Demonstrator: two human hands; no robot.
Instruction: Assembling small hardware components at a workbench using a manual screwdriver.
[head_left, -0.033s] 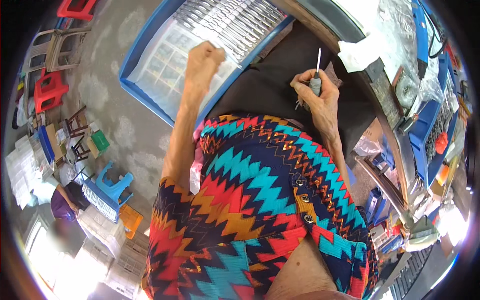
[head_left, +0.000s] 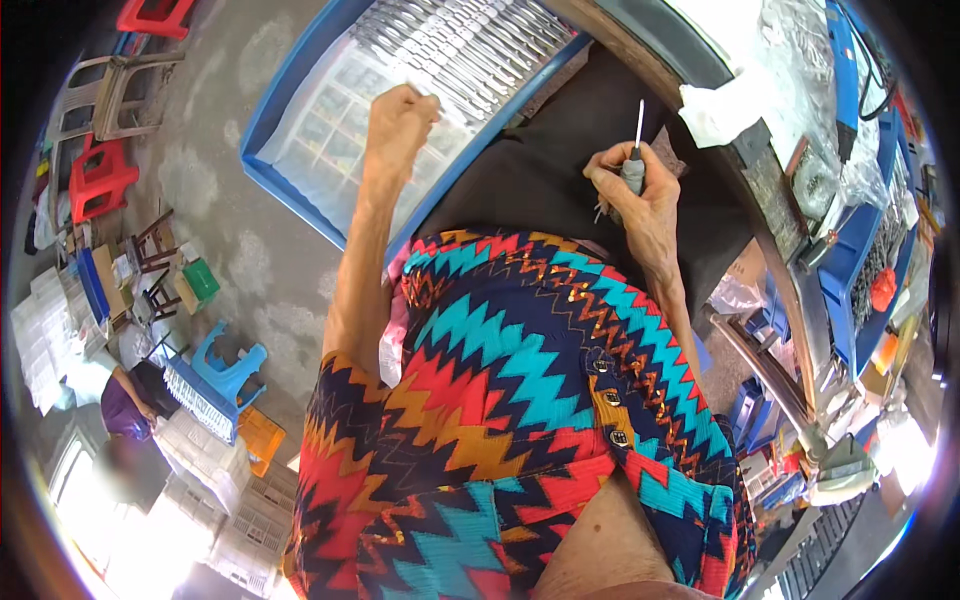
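My left hand (head_left: 398, 132) is closed above a blue tray (head_left: 290, 205), its fingers curled together; whether anything is pinched in them is hidden. Rows of slim shiny metal parts (head_left: 480, 55) fill the far side of this tray. Its near side is lined with a pale translucent sheet (head_left: 325, 150) showing a grid beneath. My right hand (head_left: 645, 190) grips a screwdriver-like tool (head_left: 633, 172) by its grey, wrapped-looking handle, the thin pale shaft pointing away from me. Small thin ends stick out below the curled fingers, too small to name. Dark cloth (head_left: 530, 170) covers my lap under both hands.
At the right, a worn table edge (head_left: 775, 215) curves past my right hand. Beyond it are a white crumpled bag (head_left: 718, 108), a blue corded tool (head_left: 843, 85) and a blue bin (head_left: 850, 290) of metal pieces. Stools stand left; another person (head_left: 130, 400) sits lower left.
My left hand has shifted very slightly to the left over the tray, still closed. The right hand and its tool are nearly unmoved.
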